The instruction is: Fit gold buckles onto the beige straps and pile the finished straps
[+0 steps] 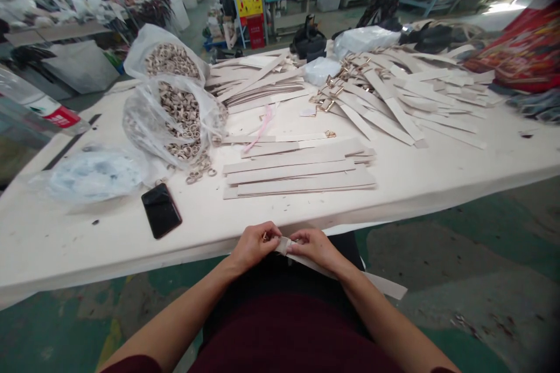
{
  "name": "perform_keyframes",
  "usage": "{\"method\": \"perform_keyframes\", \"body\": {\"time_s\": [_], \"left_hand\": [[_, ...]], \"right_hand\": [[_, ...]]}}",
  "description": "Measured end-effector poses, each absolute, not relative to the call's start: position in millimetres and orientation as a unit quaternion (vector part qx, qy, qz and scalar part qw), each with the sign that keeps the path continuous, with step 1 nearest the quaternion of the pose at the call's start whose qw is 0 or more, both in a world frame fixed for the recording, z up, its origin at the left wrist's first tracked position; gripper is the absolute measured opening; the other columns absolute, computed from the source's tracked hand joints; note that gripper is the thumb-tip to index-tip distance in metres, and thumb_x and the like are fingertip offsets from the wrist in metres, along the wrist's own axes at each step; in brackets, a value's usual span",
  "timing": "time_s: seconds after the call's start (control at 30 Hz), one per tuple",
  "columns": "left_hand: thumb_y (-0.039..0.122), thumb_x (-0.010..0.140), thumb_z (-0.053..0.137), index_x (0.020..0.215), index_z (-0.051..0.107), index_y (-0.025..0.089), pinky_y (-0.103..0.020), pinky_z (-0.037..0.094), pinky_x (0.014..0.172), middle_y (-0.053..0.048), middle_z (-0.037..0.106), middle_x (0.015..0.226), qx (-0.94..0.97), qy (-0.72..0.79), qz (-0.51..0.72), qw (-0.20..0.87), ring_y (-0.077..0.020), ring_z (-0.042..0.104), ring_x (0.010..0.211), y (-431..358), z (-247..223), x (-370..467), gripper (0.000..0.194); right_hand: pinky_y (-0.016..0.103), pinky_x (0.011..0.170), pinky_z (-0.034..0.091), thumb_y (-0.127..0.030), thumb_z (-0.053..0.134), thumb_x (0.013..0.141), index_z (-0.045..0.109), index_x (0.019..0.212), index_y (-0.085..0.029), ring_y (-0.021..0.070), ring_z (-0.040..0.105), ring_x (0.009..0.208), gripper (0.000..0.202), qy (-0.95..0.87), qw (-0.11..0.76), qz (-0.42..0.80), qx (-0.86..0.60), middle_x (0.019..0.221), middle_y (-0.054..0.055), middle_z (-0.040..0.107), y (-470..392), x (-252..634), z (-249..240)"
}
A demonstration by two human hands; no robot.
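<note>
Both hands meet at the table's front edge on one pale beige strap (387, 285). My left hand (258, 243) pinches its end, where a bit of gold-coloured metal, likely a buckle, shows between the fingers. My right hand (315, 247) grips the strap just beside it, fingers closed. From there the strap's long tail runs under my right forearm and hangs out to the right. Beyond my hands lies a stack of flat beige straps (301, 172). Further right is a heap of straps with gold buckles (326, 104).
Two clear plastic bags of small beige loops (179, 119) stand at the left, some loops spilled out. A black phone (161, 211) lies near the front edge, by a plastic-wrapped bundle (96, 175). A pink ribbon (263, 127) and a plastic bottle (52, 108) are also on the table (205, 215).
</note>
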State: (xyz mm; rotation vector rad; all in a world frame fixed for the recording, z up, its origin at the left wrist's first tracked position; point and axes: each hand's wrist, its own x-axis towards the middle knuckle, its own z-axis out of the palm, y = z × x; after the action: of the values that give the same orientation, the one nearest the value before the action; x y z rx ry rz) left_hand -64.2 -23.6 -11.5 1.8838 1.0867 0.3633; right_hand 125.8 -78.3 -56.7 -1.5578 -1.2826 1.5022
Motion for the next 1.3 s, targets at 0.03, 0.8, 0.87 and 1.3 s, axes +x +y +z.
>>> {"method": "perform_keyframes", "body": {"time_s": [0.03, 0.8, 0.87, 1.3], "left_hand": [[0.019, 0.073, 0.053, 0.08, 0.066, 0.017, -0.02, 0.036, 0.058, 0.003, 0.061, 0.066, 0.765, 0.437, 0.143, 0.451, -0.0107, 0.048, 0.06, -24.4, -12.9, -64.1, 0.015], [0.04, 0.075, 0.065, 0.09, 0.056, 0.014, -0.015, 0.034, 0.039, 0.006, 0.051, 0.059, 0.557, 0.445, 0.212, 0.668, -0.0047, 0.044, 0.042, -59.3, -56.6, -65.5, 0.031], [0.041, 0.075, 0.065, 0.091, 0.055, 0.015, -0.015, 0.034, 0.038, 0.006, 0.05, 0.058, 0.543, 0.443, 0.212, 0.681, -0.0048, 0.043, 0.041, -61.0, -60.2, -63.4, 0.032], [0.044, 0.065, 0.073, 0.115, 0.06, 0.027, -0.035, 0.04, 0.095, -0.009, 0.052, 0.125, 0.856, 0.299, 0.102, 0.41, -0.0264, 0.049, 0.113, -41.6, -23.7, -66.1, 0.054]], "right_hand": [[0.023, 0.049, 0.04, -0.039, 0.072, 0.064, 0.072, 0.08, -0.016, 0.0153, 0.058, 0.053, 0.028, -0.473, 0.297, 0.601, -0.572, 0.059, 0.0, 0.065, -79.1, 127.5, -58.7], [0.02, 0.047, 0.031, -0.044, 0.077, 0.058, 0.065, 0.065, -0.014, 0.0079, 0.045, 0.046, 0.033, -0.324, 0.382, 0.694, -0.518, 0.052, -0.003, 0.06, -103.1, 122.0, -70.7], [0.021, 0.049, 0.032, -0.043, 0.077, 0.059, 0.064, 0.065, -0.014, 0.0081, 0.046, 0.048, 0.033, -0.308, 0.394, 0.701, -0.508, 0.055, -0.003, 0.06, -103.4, 120.0, -69.3], [0.021, 0.049, 0.033, -0.041, 0.08, 0.056, 0.062, 0.064, -0.013, 0.0077, 0.046, 0.048, 0.034, -0.257, 0.382, 0.758, -0.462, 0.056, -0.003, 0.061, -104.6, 114.6, -66.9]]}}
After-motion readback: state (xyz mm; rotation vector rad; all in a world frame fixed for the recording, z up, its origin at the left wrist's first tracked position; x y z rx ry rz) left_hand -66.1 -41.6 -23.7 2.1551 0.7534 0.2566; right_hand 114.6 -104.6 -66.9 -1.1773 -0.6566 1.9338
